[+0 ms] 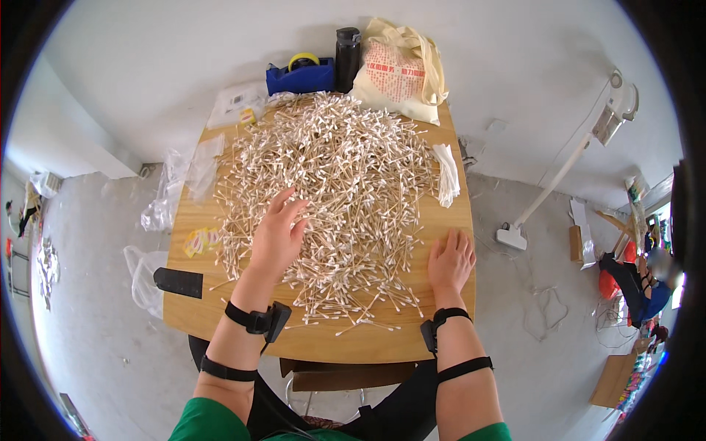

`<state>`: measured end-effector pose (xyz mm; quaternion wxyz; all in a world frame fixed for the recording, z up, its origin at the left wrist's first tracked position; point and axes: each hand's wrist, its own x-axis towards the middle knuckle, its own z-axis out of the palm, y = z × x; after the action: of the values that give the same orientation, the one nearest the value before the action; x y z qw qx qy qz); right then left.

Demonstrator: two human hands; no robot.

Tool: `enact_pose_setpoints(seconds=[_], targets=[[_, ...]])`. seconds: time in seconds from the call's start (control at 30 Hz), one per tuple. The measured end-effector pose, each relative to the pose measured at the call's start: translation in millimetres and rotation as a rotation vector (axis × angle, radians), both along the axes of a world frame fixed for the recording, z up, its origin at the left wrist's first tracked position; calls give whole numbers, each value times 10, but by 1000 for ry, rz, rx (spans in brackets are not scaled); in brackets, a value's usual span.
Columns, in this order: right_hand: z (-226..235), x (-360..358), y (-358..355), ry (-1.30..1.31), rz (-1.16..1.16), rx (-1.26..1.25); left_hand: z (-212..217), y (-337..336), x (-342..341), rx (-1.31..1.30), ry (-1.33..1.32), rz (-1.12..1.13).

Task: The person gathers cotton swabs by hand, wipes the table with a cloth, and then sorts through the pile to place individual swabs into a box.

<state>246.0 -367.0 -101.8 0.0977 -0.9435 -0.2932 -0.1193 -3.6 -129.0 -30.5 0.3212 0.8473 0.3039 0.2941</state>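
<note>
A wide heap of cotton swabs (353,176), white-tipped with pale wooden sticks, covers most of the wooden table (346,347). Over the left side of the heap is my left hand (278,231), its fingers loosely curved and apart, with nothing visible in them. The fingertips are close to the swabs; whether they touch is unclear. My right hand (451,263) lies palm down near the table's right edge, fingers stretched out, beside the heap. Black straps and small devices circle both forearms.
Along the back stand a blue tape dispenser (300,77), a black bottle (348,60) and a cream tote bag (401,77). White strips (446,176) lie at right; yellow packets (201,241), clear plastic bags (166,189) and a black piece (179,283) at left. Another person sits far right.
</note>
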Motion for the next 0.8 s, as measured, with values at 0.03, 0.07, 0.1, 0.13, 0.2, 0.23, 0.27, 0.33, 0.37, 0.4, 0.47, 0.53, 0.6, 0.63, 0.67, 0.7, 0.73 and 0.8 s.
enact_pose_setpoints(seconds=[0.03, 0.07, 0.1, 0.13, 0.2, 0.23, 0.27, 0.33, 0.37, 0.4, 0.47, 0.53, 0.6, 0.63, 0.67, 0.7, 0.73, 0.8], targets=[[-11, 6, -14, 9, -12, -8, -25, -7, 2, 55, 76, 89], [-39, 14, -20, 2, -16, -8, -59, -10, 4, 109, 151, 178], [-68, 16, -16, -9, -11, 7, -100, -17, 6, 162, 226, 266], [-75, 12, -2, -19, -3, 23, -134, -22, -3, 151, 293, 273], [-79, 7, -10, -26, 2, 39, -209, -68, 59, 167, 368, 221], [-76, 7, -11, -29, 5, 53, -242, -95, 105, 183, 447, 166], [-72, 14, -12, -35, 2, 52, -285, -140, 161, 213, 312, 111], [-66, 30, -33, -30, 14, 37, -288, -245, 254, 151, 253, 30], [-70, 28, -48, -36, 9, 29, -258, -327, 303, 89, 201, -48], [-85, 15, -57, -31, 14, 42, -226, -443, 323, 155, 139, -49], [-69, 3, -32, -38, 19, 44, -215, -520, 328, 154, 145, -83], [-64, -4, 7, -36, 15, 76, -308, -523, 315, 224, 93, -149], [17, -7, 53, -10, 9, 51, -274, -452, 276, 165, 153, -160], [52, -38, 67, 33, 13, 52, -175, -460, 232, 131, 234, -160], [46, 9, 127, 36, 31, 75, -22, -448, 296, 197, 89, -75], [63, 11, 74, 37, 26, 75, -26, -476, 309, 197, 89, -81], [58, 11, 28, 47, 17, 50, -43, -473, 309, 187, 109, -64], [63, 28, -20, 57, 4, 39, -32, -405, 366, 192, 128, -50]])
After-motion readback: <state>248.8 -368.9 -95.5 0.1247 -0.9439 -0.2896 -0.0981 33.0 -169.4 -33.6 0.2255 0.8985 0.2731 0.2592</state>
